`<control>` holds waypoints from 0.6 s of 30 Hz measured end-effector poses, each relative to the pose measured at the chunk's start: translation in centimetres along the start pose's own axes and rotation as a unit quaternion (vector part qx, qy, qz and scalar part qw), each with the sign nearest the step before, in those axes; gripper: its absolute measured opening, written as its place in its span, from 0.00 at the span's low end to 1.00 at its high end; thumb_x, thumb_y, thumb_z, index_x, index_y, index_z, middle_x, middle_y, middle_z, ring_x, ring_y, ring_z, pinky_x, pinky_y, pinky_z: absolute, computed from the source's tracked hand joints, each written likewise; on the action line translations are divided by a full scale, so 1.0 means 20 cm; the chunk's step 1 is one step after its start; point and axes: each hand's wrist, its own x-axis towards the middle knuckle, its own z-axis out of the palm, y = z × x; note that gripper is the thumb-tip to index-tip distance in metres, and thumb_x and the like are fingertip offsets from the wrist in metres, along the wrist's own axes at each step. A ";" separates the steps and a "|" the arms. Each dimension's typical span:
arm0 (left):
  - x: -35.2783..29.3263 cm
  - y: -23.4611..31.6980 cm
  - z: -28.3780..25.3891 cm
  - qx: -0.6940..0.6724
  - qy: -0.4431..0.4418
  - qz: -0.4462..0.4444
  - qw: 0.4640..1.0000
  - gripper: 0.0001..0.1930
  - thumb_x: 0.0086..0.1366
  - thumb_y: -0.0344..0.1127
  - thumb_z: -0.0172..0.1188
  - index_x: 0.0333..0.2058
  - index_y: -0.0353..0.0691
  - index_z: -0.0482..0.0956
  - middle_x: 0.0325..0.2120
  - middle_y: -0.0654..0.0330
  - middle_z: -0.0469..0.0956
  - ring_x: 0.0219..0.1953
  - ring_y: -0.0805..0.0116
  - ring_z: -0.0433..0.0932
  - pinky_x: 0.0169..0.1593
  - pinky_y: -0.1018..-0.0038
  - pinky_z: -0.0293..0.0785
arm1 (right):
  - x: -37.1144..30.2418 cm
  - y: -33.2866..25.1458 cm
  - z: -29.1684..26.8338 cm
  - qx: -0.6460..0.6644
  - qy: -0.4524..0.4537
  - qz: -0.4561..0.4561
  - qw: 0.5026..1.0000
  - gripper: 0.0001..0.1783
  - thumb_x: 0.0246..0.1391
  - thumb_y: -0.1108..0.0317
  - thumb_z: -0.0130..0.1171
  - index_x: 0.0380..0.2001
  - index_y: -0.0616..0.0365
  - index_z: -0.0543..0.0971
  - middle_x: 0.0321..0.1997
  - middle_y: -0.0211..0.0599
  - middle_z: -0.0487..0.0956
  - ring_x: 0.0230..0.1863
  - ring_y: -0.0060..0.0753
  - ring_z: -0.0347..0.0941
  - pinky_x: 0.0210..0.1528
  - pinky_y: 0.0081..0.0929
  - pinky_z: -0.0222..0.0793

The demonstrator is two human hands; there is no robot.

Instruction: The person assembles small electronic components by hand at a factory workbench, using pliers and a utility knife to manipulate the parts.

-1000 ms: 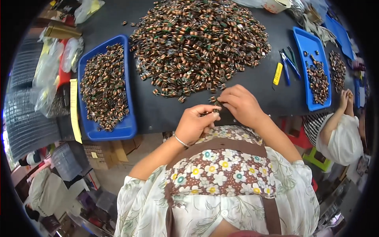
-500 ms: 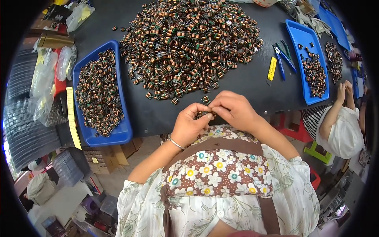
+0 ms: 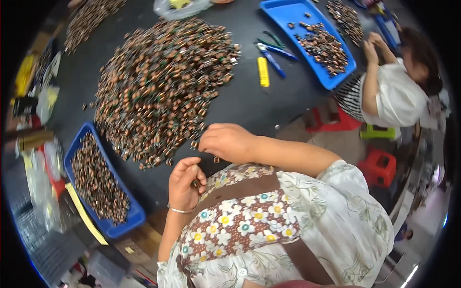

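A big heap of small copper-wound coils (image 3: pixel 153 91) lies on the dark tabletop (image 3: pixel 240 113). My left hand (image 3: pixel 183 185), with a bracelet at the wrist, is curled at the table's near edge around coils (image 3: pixel 196 183), partly hidden by its fingers. My right hand (image 3: pixel 230 143) is at the heap's near right edge, back up, fingers bent down and together. A coil shows beside its fingertips and another loose coil (image 3: pixel 216 159) below the hand. Whether the right fingertips grip anything is hidden.
A blue tray (image 3: pixel 115 233) full of coils stands at left; another blue tray (image 3: pixel 283 12) holds coils at far right. Between heap and right tray lie a yellow cutter knife (image 3: pixel 263 72), blue-handled pliers (image 3: pixel 273 62) and green-handled pliers (image 3: pixel 273 38). A co-worker (image 3: pixel 394 91) sits at right.
The view has turned, shifting the heap and trays leftward. My hands, together before, are now apart: the right has reached to the heap's edge, the left stays curled near my apron.
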 end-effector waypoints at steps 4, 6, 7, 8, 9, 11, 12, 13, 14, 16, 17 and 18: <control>0.04 0.00 0.09 0.069 0.018 0.011 0.997 0.11 0.59 0.23 0.52 0.42 0.36 0.68 0.29 0.58 0.75 0.22 0.77 0.72 0.19 0.83 0.65 | -0.03 -0.05 0.00 0.087 0.036 0.052 0.994 0.06 0.45 0.70 0.58 0.30 0.56 0.77 0.32 0.34 0.76 0.37 0.39 0.72 0.41 0.32 0.68; 0.05 -0.03 0.06 0.091 0.018 0.003 0.996 0.10 0.60 0.23 0.52 0.41 0.35 0.68 0.28 0.59 0.75 0.21 0.77 0.72 0.19 0.83 0.65 | -0.02 -0.09 -0.01 0.118 0.031 0.054 0.991 0.06 0.46 0.70 0.58 0.30 0.56 0.77 0.31 0.34 0.76 0.37 0.40 0.72 0.40 0.33 0.68; 0.05 -0.03 0.05 0.109 0.021 -0.003 0.994 0.10 0.60 0.24 0.52 0.41 0.35 0.68 0.28 0.59 0.75 0.20 0.77 0.71 0.19 0.83 0.65 | -0.01 -0.11 -0.01 0.150 0.021 0.055 0.987 0.05 0.47 0.69 0.57 0.30 0.56 0.77 0.31 0.35 0.77 0.36 0.41 0.73 0.40 0.33 0.68; 0.04 -0.02 0.05 0.108 0.031 -0.006 0.994 0.07 0.60 0.25 0.53 0.38 0.34 0.69 0.27 0.59 0.75 0.19 0.77 0.71 0.19 0.83 0.65 | 0.00 -0.11 -0.02 0.149 0.018 0.052 0.987 0.05 0.48 0.70 0.58 0.30 0.56 0.78 0.31 0.36 0.77 0.36 0.41 0.73 0.40 0.33 0.69; 0.04 -0.02 0.05 0.105 0.046 -0.002 0.993 0.07 0.60 0.25 0.53 0.38 0.34 0.69 0.27 0.59 0.75 0.19 0.77 0.71 0.19 0.83 0.65 | 0.01 -0.11 -0.02 0.159 0.010 0.044 0.986 0.05 0.48 0.70 0.58 0.30 0.56 0.78 0.31 0.36 0.77 0.36 0.41 0.73 0.40 0.33 0.69; 0.04 -0.01 0.06 0.103 0.060 -0.015 0.993 0.06 0.60 0.26 0.54 0.36 0.34 0.70 0.26 0.59 0.75 0.19 0.77 0.71 0.19 0.83 0.65 | 0.03 -0.08 -0.03 0.163 0.059 0.056 0.983 0.06 0.46 0.71 0.59 0.31 0.56 0.78 0.31 0.35 0.77 0.36 0.39 0.73 0.39 0.31 0.69; 0.04 0.00 0.06 0.118 0.063 -0.006 0.991 0.06 0.59 0.27 0.55 0.35 0.34 0.70 0.26 0.59 0.75 0.19 0.77 0.70 0.19 0.83 0.64 | 0.04 -0.07 -0.01 0.106 0.076 0.031 0.991 0.07 0.45 0.71 0.59 0.31 0.55 0.78 0.32 0.34 0.77 0.36 0.38 0.73 0.39 0.31 0.69; 0.03 0.01 0.05 0.105 0.066 -0.005 0.992 0.07 0.59 0.27 0.55 0.36 0.34 0.70 0.27 0.59 0.75 0.18 0.77 0.70 0.19 0.83 0.64 | 0.05 -0.05 0.00 0.048 0.094 0.004 0.994 0.08 0.44 0.72 0.60 0.32 0.55 0.78 0.32 0.34 0.77 0.35 0.38 0.73 0.39 0.30 0.69; 0.02 0.00 0.05 0.091 0.070 0.000 0.993 0.07 0.59 0.27 0.55 0.36 0.34 0.70 0.27 0.59 0.75 0.18 0.78 0.70 0.19 0.83 0.64 | 0.07 -0.06 0.00 -0.001 0.054 0.002 0.999 0.10 0.42 0.73 0.60 0.33 0.54 0.78 0.35 0.32 0.76 0.36 0.36 0.72 0.38 0.31 0.69; 0.01 0.00 0.03 0.066 0.070 0.001 0.995 0.06 0.59 0.26 0.55 0.36 0.36 0.70 0.27 0.58 0.75 0.19 0.77 0.71 0.18 0.83 0.64 | 0.09 -0.07 0.03 -0.032 0.031 -0.011 0.999 0.11 0.41 0.73 0.59 0.33 0.54 0.78 0.35 0.31 0.75 0.36 0.36 0.72 0.38 0.31 0.69; 0.01 0.01 0.02 0.055 0.067 -0.004 0.996 0.06 0.59 0.25 0.54 0.36 0.37 0.70 0.26 0.58 0.75 0.21 0.75 0.72 0.18 0.82 0.65 | 0.11 -0.08 0.04 -0.076 0.019 -0.010 0.997 0.12 0.40 0.74 0.59 0.32 0.54 0.78 0.36 0.31 0.75 0.37 0.36 0.71 0.37 0.31 0.69; 0.00 0.01 0.02 0.046 0.064 -0.002 0.997 0.06 0.59 0.24 0.54 0.35 0.37 0.70 0.26 0.58 0.75 0.21 0.75 0.72 0.18 0.82 0.65 | 0.11 -0.08 0.05 -0.075 0.009 0.012 0.997 0.09 0.39 0.75 0.58 0.29 0.55 0.77 0.35 0.31 0.74 0.38 0.37 0.71 0.37 0.31 0.69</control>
